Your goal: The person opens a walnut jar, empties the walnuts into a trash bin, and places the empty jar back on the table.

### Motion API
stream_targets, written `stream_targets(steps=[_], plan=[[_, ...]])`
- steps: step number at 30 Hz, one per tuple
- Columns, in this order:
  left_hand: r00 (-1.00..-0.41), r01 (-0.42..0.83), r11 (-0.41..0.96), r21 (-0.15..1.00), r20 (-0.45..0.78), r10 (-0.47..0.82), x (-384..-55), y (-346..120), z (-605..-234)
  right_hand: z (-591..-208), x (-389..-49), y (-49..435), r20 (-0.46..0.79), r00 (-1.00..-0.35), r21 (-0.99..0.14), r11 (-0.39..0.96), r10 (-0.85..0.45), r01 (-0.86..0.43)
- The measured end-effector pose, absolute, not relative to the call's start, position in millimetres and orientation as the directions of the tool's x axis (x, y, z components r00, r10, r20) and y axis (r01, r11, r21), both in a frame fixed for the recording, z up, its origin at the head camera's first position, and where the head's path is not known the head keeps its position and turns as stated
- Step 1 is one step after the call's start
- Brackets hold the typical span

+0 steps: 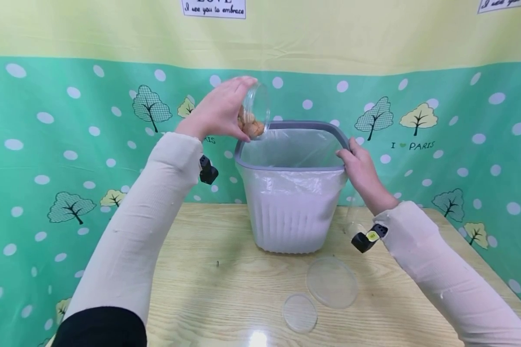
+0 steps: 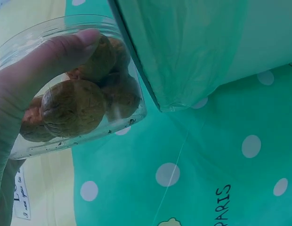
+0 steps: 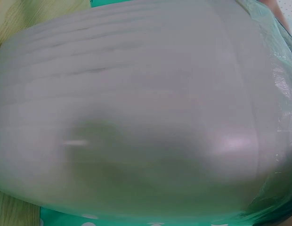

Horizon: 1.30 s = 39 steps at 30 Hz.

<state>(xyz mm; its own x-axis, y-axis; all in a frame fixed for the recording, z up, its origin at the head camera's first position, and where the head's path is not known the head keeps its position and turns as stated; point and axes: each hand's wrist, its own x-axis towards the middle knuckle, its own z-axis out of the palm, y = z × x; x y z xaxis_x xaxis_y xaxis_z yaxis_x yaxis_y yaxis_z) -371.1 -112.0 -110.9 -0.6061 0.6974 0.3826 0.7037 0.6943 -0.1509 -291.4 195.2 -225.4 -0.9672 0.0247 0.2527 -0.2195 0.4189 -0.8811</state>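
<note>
My left hand [image 1: 223,108] grips a clear jar [image 1: 258,99], tipped over at the left side of a white trash bin [image 1: 293,217]. Brown walnuts [image 2: 74,109] lie inside the jar; the left wrist view has my thumb across its side and the bin's edge close by. A thin clear bag [image 1: 282,178] lines the bin and folds out under its grey rim [image 1: 286,168]. On the opposite side, my right hand [image 1: 363,171] holds that rim, thumb over the top. The bin's ribbed wall [image 3: 136,94] fills the right wrist view.
Two round translucent lids, one larger [image 1: 332,283] and one smaller [image 1: 300,313], lie flat on the wooden table [image 1: 191,299] before the bin. Behind my right wrist stands another clear container [image 1: 353,221]. A green polka-dot cloth [image 1: 91,159] hangs behind.
</note>
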Motion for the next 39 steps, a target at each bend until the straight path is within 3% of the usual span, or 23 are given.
stream_targets(steps=[6, 21, 27, 39], plan=[[-0.588, 0.697, 0.687, -0.204, 0.386, 0.711, -371.8, -108.9, -110.1, -225.2, -291.8, 195.8, 0.246, -0.969, -0.883, 0.419, 0.027, -0.212], [-0.594, 0.708, 0.685, -0.169, 0.382, 0.708, -369.8, -111.3, -111.5, -225.8, -290.5, 194.2, 0.253, -0.967, -0.885, 0.408, 0.021, -0.223], [-0.565, 0.714, 0.659, -0.235, 0.361, 0.742, -370.8, -109.6, -108.9, -224.7, -290.0, 194.7, 0.247, -0.969, -0.884, 0.413, 0.019, -0.217], [-0.564, 0.707, 0.646, -0.288, 0.323, 0.760, -367.6, -104.4, -109.5, -224.0, -290.4, 193.2, 0.236, -0.971, -0.885, 0.419, 0.032, -0.202]])
